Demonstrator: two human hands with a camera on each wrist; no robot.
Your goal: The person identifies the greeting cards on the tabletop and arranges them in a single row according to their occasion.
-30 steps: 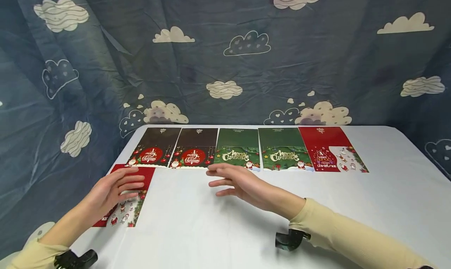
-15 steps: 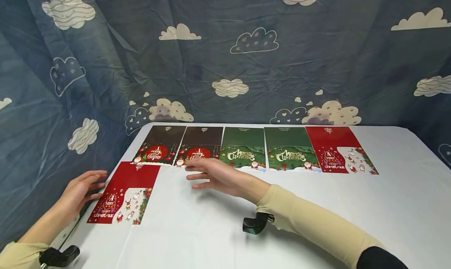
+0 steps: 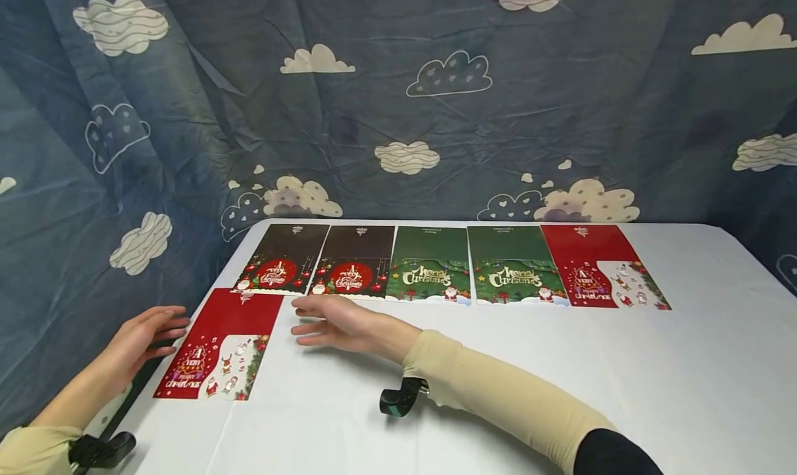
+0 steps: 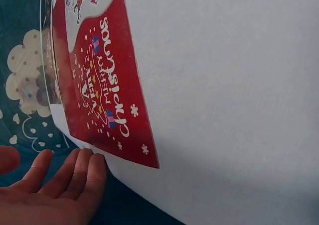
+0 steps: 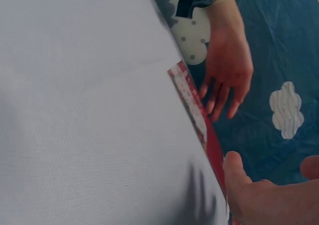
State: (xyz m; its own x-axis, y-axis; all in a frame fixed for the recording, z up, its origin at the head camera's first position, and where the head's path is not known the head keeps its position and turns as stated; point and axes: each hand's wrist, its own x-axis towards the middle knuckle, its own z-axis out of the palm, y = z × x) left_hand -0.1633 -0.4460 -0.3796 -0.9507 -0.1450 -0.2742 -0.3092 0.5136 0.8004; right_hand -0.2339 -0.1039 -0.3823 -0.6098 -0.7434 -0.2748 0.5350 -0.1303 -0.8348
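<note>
A red Christmas card (image 3: pixel 233 323) lies unfolded on the white table at the left, its printed half toward the near side. Beside its left edge is my left hand (image 3: pixel 140 340), fingers relaxed and holding nothing; in the left wrist view those fingertips (image 4: pixel 82 160) are close to the card's edge, and I cannot tell whether they touch. My right hand (image 3: pixel 349 326) hovers over the table to the right of that card, fingers loosely extended and nothing in them. The right wrist view shows the red card (image 5: pixel 192 103) at a slant beyond the right hand (image 5: pixel 269 197).
Along the far edge lie two dark cards (image 3: pixel 295 243), two green cards (image 3: pixel 429 243) and another red card (image 3: pixel 582 243), side by side. A blue cloud-patterned curtain (image 3: pixel 361 115) hangs behind and left of the white table (image 3: pixel 498 364).
My left hand has drawn back leftward from over the near red card, uncovering it. The right hand has moved left, from below the green cards toward that red card. The head view shifted slightly.
</note>
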